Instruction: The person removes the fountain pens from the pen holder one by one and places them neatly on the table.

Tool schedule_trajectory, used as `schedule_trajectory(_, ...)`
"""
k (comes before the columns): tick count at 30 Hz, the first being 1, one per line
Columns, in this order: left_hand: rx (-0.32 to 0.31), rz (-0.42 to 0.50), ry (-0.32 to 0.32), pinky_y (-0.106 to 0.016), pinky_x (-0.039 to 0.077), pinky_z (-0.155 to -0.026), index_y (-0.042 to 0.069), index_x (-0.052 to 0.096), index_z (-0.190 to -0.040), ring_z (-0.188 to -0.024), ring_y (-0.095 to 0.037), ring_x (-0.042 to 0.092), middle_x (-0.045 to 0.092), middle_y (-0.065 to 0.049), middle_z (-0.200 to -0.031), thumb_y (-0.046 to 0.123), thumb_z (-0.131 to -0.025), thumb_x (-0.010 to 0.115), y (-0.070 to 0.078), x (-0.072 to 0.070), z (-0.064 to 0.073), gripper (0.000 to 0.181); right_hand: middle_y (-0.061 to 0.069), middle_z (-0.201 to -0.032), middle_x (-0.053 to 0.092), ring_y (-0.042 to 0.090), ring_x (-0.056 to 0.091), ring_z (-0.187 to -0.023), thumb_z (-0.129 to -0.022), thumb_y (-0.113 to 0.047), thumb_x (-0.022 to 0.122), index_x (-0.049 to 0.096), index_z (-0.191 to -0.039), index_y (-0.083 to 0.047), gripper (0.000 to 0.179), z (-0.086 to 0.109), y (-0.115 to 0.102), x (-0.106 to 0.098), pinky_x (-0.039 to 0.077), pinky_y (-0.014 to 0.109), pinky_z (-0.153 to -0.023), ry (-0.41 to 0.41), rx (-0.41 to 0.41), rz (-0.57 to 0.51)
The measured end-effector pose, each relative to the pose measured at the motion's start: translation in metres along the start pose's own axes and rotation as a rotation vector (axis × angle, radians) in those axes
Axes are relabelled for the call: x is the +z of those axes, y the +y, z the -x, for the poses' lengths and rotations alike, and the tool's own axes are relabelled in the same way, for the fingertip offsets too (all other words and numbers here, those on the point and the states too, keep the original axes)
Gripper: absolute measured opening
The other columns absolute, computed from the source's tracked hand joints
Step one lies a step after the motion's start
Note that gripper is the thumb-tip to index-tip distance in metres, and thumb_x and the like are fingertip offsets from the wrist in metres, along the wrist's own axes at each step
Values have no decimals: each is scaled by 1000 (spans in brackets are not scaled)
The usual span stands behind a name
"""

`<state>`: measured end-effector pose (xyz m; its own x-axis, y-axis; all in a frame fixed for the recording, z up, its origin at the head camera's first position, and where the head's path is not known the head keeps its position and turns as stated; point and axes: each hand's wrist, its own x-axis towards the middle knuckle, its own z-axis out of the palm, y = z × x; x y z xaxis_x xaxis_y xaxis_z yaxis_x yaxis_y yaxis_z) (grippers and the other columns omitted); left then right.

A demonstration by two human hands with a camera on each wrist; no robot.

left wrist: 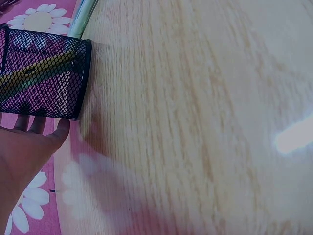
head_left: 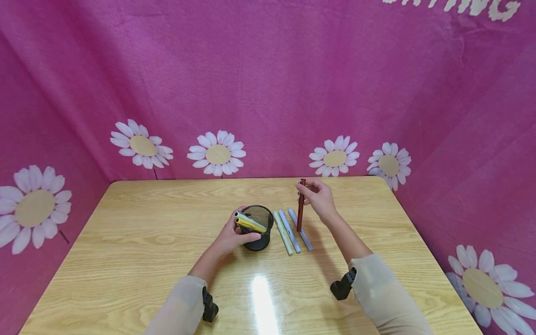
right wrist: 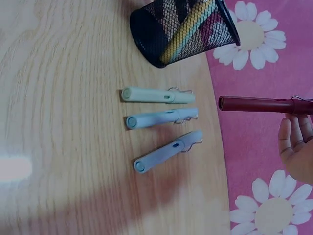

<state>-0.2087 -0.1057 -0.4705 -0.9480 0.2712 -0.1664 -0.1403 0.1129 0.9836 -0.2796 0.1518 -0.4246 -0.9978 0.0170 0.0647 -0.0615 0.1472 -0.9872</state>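
Observation:
A black mesh pen cup (head_left: 258, 245) stands on the table, and my left hand (head_left: 226, 240) holds it round its left side. Inside the cup lean a yellow pen (head_left: 253, 226) and a pale green pen (head_left: 241, 215). My right hand (head_left: 322, 201) pinches a dark red pen (head_left: 301, 210) near its clip end, upright above the table. In the right wrist view, a light green pen (right wrist: 149, 95), a light blue pen (right wrist: 155, 118) and a lavender pen (right wrist: 161, 155) lie side by side to the right of the cup, with metal clips.
The wooden table (head_left: 138, 242) has its far edge against a pink curtain (head_left: 268, 93) printed with white daisies. A bright light reflection (head_left: 263, 302) shows on the near tabletop. Black wrist cameras (head_left: 343, 284) sit at the sleeve cuffs.

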Motion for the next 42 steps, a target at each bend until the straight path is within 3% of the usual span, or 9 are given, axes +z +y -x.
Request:
schedule_trajectory(8, -5, 2, 0, -51, 19, -114, 17, 22, -148, -136, -30, 31, 35, -15, -146, 14, -76, 77, 0, 0, 1, 91, -11, -68, 60, 1, 56, -61, -88, -16, 65, 59, -103, 9, 30, 1, 10, -8, 48, 18, -54, 10, 20, 20)
schedule_trajectory(19, 12, 10, -15, -49, 28, -111, 16, 21, -148, -131, -32, 38, 33, -19, -146, 16, -76, 78, -1, -1, 0, 91, -13, -67, 57, 0, 54, -60, -88, -16, 64, 59, -102, 6, 27, 2, 20, -19, 50, 21, -55, 39, 54, 63)
schedule_trajectory(26, 30, 7, 27, -48, 29, -110, 30, 28, -142, -129, -28, 41, 40, -10, -142, 22, -73, 81, -28, -2, -17, 88, -12, -66, 57, 0, 55, -58, -88, -16, 64, 58, -105, 8, 30, 4, 29, -28, 51, 22, -56, 47, 83, 69)
schedule_trajectory(34, 53, 13, 17, -49, 30, -110, 25, 27, -144, -128, -29, 42, 38, -12, -144, 19, -75, 79, -29, -2, -18, 87, -12, -68, 57, 1, 56, -59, -88, -17, 64, 57, -108, 9, 33, 4, 39, -36, 52, 23, -58, 59, 112, 102)
schedule_trajectory(42, 21, 27, -5, -50, 26, -112, 20, 23, -147, -131, -31, 38, 33, -16, -147, 12, -76, 77, -21, -3, -14, 90, -12, -68, 57, 0, 56, -61, -88, -17, 64, 58, -108, 7, 32, 2, 49, -41, 51, 22, -57, 68, 155, 109)
